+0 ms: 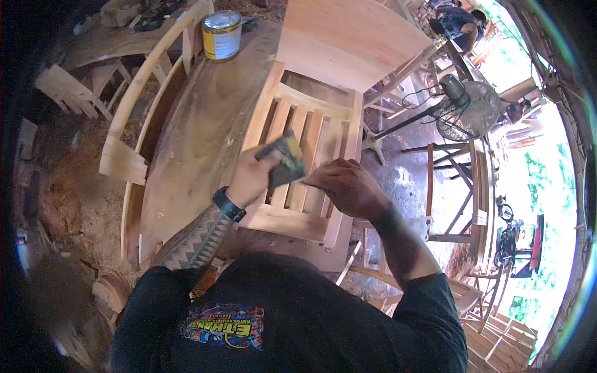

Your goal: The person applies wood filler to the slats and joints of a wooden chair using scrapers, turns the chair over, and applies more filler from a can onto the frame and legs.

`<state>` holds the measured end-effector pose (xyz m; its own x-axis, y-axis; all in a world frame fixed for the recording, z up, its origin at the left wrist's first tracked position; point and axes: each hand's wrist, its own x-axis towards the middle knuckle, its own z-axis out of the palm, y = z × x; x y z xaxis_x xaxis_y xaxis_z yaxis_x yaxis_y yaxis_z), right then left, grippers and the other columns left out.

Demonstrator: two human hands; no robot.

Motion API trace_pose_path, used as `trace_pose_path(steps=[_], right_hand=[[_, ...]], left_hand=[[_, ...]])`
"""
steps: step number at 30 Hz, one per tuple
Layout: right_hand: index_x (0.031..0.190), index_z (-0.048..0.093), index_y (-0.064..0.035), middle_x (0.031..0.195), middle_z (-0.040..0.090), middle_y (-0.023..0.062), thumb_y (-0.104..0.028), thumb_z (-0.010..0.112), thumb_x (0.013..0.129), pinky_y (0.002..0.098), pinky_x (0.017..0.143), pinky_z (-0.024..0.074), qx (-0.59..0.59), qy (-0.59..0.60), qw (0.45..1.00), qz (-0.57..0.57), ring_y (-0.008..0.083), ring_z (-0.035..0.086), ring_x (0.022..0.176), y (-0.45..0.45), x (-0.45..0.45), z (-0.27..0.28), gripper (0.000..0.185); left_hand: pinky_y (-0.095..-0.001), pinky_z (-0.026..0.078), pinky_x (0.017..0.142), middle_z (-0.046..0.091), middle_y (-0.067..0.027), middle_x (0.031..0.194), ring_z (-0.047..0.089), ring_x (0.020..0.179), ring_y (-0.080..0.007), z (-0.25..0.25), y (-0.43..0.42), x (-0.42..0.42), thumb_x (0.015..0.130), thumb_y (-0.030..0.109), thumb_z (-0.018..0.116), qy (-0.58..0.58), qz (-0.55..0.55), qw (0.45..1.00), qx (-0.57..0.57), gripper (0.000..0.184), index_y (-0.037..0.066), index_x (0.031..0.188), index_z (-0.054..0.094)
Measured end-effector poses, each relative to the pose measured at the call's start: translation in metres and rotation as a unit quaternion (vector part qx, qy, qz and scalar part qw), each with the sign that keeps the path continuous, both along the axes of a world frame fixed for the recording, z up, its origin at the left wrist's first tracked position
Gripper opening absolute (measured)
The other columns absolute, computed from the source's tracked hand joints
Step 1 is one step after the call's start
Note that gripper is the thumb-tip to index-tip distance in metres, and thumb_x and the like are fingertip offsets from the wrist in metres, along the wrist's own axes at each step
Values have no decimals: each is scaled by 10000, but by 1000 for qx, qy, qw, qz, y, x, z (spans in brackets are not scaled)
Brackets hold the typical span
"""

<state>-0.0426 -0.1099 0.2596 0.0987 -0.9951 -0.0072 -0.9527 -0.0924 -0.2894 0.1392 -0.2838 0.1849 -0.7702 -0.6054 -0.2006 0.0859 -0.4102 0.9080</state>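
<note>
Left hand: at the center of the frame, the left hand [249,177] keeps its grip closed on a dark flat piece [283,160], thumb laid across the upper face.
Flat piece: tilted and slightly blurred, it shows a yellowish patch and sits above the slats, mid-frame.
Right hand: just right of center, the right hand [349,186] bends its fingers near the flat piece's lower right edge; whether that grip pinches anything, one cannot tell.
Slatted frame: beneath both hands, the pale wooden slatted frame [313,133] spans the center, its slats running from upper to lower part within a border of rails.
Wide board: a smooth wooden board [351,40] rises at the slatted frame's far end, top center.
Bench: a brown wooden bench [196,124] stretches left of center, a white-and-yellow can [222,38] standing at its top.
Curved frame: a bowed wooden frame [124,163] stands along the left side.
Wearer: a dark watch [229,205] circles the left wrist below a black printed T-shirt's sleeve line; the T-shirt [298,311] fills the bottom center.
Workshop: a fan [467,110] stands at upper right, another person [459,25] beyond it near the top edge.
</note>
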Motion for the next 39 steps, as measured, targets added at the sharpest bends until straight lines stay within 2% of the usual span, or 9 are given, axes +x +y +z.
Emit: trace_pose_path(steps=[9, 12, 17, 22, 23, 31, 34, 36, 39], right_hand=[[1087, 703, -85, 1065, 716, 158, -84, 556, 909, 459, 953, 534, 52, 96, 990, -87, 343, 678, 1053, -60, -217, -124, 231], [1085, 710, -85, 1093, 715, 157, -87, 572, 863, 458, 944, 539, 170, 168, 963, -120, 350, 681, 1036, -114, -237, -130, 261], [1086, 725, -86, 1090, 710, 175, -66, 586, 812, 439, 940, 542, 132, 195, 965, -116, 358, 676, 1049, -130, -269, -204, 308], [1132, 710, -80, 1159, 689, 179, -53, 557, 815, 427, 982, 527, 241, 193, 933, -188, 346, 661, 1104, -119, -230, -183, 353], [1139, 704, -80, 1165, 686, 181, -49, 555, 813, 429, 985, 526, 217, 182, 940, -189, 349, 660, 1108, -112, -227, -189, 360], [1160, 646, -56, 1196, 674, 184, -36, 532, 828, 433, 975, 525, 203, 196, 947, -155, 359, 643, 1143, -79, -175, -192, 352], [1080, 663, -35, 1124, 683, 230, -30, 530, 782, 465, 958, 542, 206, 102, 948, -219, 402, 660, 1093, -66, -138, -169, 326], [1097, 637, -52, 1076, 673, 249, -17, 526, 802, 487, 924, 543, 118, -16, 966, -230, 431, 650, 1073, -39, -158, -220, 317], [1079, 605, -52, 1040, 667, 248, 13, 515, 814, 519, 892, 535, 130, 90, 966, -203, 452, 642, 1048, -27, -98, -175, 287]], left_hand=[[-276, 544, 813, 727, -52, 1015, 682, 887, -126, -9, -42, 22, 1007, 162, 615, -29, 65, 997, 3, 269, -51, 1159, 676], [-276, 550, 789, 726, -57, 1010, 680, 871, -120, -22, -32, 46, 1009, 148, 609, -66, 84, 994, 2, 248, -49, 1141, 679], [-275, 549, 757, 717, -47, 985, 669, 842, -114, -34, -21, 70, 1002, 157, 624, -68, 131, 988, 43, 237, -48, 1105, 681], [-282, 551, 772, 704, -35, 964, 665, 844, -111, -56, -27, 86, 995, 177, 648, -82, 114, 988, -59, 244, -52, 1075, 675], [-282, 552, 791, 702, -38, 972, 666, 856, -110, -67, -30, 88, 994, 184, 657, -87, 101, 991, 33, 255, -57, 1075, 667], [-274, 550, 799, 714, -56, 1005, 667, 857, -106, -56, -36, 100, 996, 196, 662, -28, 80, 994, 65, 293, -65, 1129, 660], [-271, 543, 795, 714, -51, 1006, 664, 860, -102, -62, -38, 112, 998, 195, 659, -35, 71, 995, 65, 295, -66, 1136, 660], [-269, 537, 801, 715, -48, 1003, 661, 869, -99, -64, -37, 117, 1000, 191, 654, -28, 75, 994, 68, 293, -66, 1141, 661], [-268, 531, 819, 717, -44, 993, 657, 891, -97, -59, -35, 122, 999, 181, 649, 2, 69, 993, 92, 289, -65, 1151, 663]])
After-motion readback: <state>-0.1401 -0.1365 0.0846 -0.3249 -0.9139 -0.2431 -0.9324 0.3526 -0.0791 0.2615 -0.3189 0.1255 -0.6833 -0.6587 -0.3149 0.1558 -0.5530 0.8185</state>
